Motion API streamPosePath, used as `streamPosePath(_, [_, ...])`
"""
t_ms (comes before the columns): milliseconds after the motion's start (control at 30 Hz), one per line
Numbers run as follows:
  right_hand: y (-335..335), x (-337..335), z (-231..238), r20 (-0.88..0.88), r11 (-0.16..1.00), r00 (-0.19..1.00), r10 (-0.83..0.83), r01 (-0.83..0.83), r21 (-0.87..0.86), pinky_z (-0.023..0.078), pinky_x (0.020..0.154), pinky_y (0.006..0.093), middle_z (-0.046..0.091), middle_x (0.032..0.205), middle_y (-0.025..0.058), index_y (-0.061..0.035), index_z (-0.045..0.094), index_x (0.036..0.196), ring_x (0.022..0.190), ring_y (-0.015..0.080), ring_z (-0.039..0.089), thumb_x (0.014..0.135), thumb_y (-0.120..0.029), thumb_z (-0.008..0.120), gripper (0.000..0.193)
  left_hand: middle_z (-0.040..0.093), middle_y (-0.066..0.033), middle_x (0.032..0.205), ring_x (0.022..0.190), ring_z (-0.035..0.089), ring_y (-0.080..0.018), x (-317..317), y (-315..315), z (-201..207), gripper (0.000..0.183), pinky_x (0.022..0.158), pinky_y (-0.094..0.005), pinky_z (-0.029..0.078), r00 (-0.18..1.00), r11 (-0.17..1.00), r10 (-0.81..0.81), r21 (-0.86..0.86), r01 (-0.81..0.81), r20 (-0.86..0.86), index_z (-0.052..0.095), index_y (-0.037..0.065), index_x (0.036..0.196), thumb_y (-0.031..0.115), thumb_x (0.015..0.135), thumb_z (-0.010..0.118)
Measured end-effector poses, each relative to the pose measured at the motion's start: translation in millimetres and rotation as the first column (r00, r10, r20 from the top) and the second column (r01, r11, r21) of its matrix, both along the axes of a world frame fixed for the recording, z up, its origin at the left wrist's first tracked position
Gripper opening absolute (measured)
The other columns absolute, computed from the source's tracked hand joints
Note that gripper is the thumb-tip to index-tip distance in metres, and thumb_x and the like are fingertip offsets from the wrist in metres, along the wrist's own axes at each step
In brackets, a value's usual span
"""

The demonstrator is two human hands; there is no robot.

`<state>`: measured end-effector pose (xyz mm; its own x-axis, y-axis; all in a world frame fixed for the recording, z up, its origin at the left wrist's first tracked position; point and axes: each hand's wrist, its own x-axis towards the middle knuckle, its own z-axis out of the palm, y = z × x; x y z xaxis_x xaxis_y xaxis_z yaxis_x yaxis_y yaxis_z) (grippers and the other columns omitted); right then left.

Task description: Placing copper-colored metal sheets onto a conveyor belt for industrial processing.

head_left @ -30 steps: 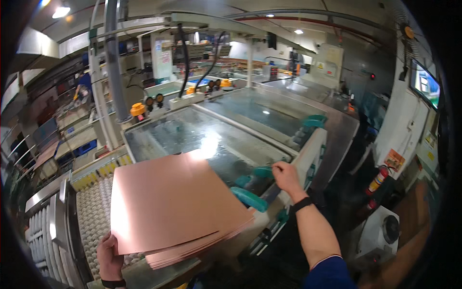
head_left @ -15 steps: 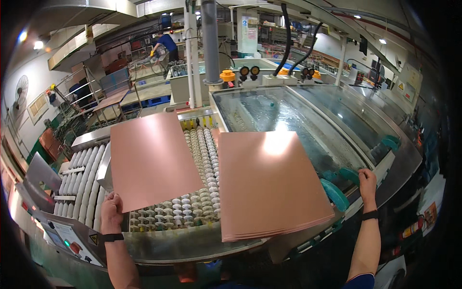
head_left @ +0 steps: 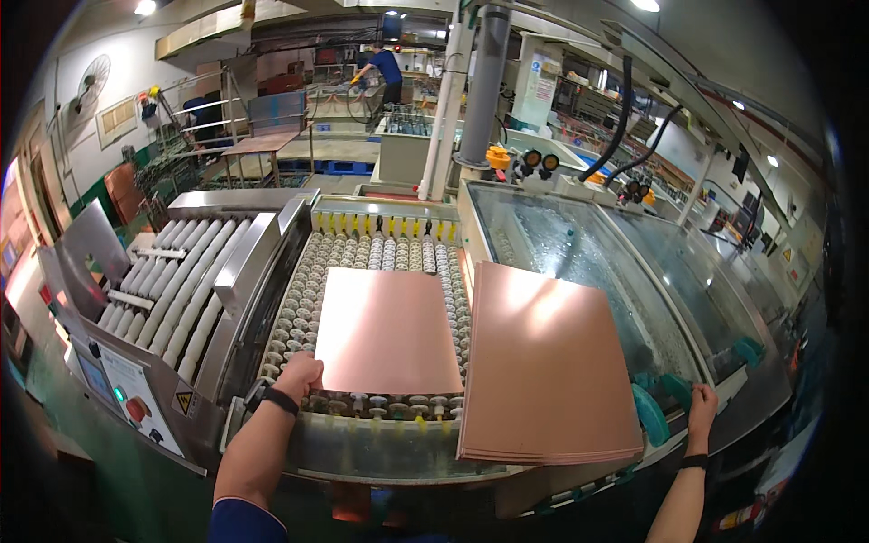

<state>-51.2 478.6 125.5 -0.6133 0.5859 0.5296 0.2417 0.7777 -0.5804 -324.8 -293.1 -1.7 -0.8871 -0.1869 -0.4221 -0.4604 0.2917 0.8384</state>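
Left hand (head_left: 299, 373) pinches 1 sheet (head_left: 389, 333), likely light, springy, best edge-held, at its near-left corner, toward roller bed (head_left: 303, 290)'s near edge; right hand (head_left: 702, 407) at handle (head_left: 675, 389), grip unclear.

Single sheet (head_left: 389, 330) over the wheel bed (head_left: 294, 303), left hand (head_left: 300, 374) at its near left corner; sheet stack (head_left: 552, 362) just right of it, over the near left part of the covered tank (head_left: 579, 244). Right of stack: two handles (head_left: 650, 414) on the tank's near side, right hand (head_left: 701, 410) at the right end of the farther one. Roller unit (head_left: 186, 290) left of wheel bed, control panel (head_left: 136, 395) on its near side; gauges (head_left: 540, 162) behind tank, post (head_left: 484, 86) left of them, co-worker (head_left: 386, 68) far back, wall fan (head_left: 92, 81) back left.
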Motion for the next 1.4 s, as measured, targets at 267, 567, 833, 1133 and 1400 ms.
streamPosePath(267, [-10, -5, 6, -0.001, 1.000, 1.000, -0.016, 0.016, -0.016, 0.041, 0.069, 0.0329, 0.052, 0.077, 0.0064, 0.0044, 0.059, 0.091, 0.073, 0.0168, 0.050, 0.094, -0.010, 0.053, 0.016, 0.064, -0.0139, 0.063, 0.043, 0.056, -0.0261, -17, 13, -21, 0.020, 0.039, -0.0401, 0.040, 0.993, 0.968, -0.119, -0.224, 0.115, 0.000, 0.069, -0.005, 0.088, 0.005, 0.079, 0.055])
streamPosePath(567, [-3, 3, -8, -0.001, 0.992, 0.996, -0.090, 0.090, 0.092, 0.051, 0.085, 0.0419, 0.070, 0.097, 0.0189, -0.0006, 0.070, 0.097, 0.093, 0.0357, 0.066, 0.089, -0.021, 0.061, 0.024, 0.072, -0.0154, 0.075, 0.065, 0.069, -0.0235, -38, 24, -60, 0.029, 0.058, -0.0383, 0.052, 0.960, 0.970, -0.243, -0.002, 0.245, -0.139, 0.072, -0.003, 0.095, 0.017, 0.077, 0.060])
streamPosePath(833, [-35, 9, 19, -0.027, 0.987, 0.989, -0.142, 0.139, -0.080, 0.052, 0.075, 0.0430, 0.071, 0.089, 0.0180, -0.0026, 0.073, 0.096, 0.083, 0.0354, 0.067, 0.088, -0.021, 0.059, 0.025, 0.059, -0.0228, 0.054, 0.052, 0.063, -0.0339, -43, 29, -62, 0.022, 0.052, -0.0453, 0.048, 0.907, 0.731, -0.363, -0.669, 0.134, -0.215, 0.061, -0.010, 0.060, 0.007, 0.074, 0.062])
streamPosePath(1133, [-32, 7, 15, -0.047, 0.989, 0.992, -0.116, 0.111, -0.097, 0.052, 0.074, 0.0458, 0.071, 0.090, 0.0174, -0.0057, 0.073, 0.095, 0.085, 0.0380, 0.066, 0.088, -0.024, 0.058, 0.025, 0.070, -0.0115, 0.089, 0.071, 0.068, -0.0206, 48, 115, 50, 0.026, 0.057, -0.0339, 0.051, 0.973, 0.969, -0.161, -0.212, 0.124, -0.167, 0.064, -0.004, 0.108, 0.011, 0.088, 0.060])
streamPosePath(1400, [-36, 4, 13, -0.088, 0.992, 0.989, -0.118, 0.113, -0.062, 0.053, 0.075, 0.0463, 0.071, 0.091, 0.0164, -0.0078, 0.073, 0.094, 0.085, 0.0389, 0.067, 0.087, -0.024, 0.058, 0.024, 0.055, -0.0163, 0.137, 0.114, 0.058, -0.0239, 197, 196, 152, 0.059, 0.085, -0.0324, 0.051, 0.869, 0.850, -0.371, 0.258, 0.460, -0.328, 0.043, -0.002, 0.145, 0.030, 0.099, 0.062])
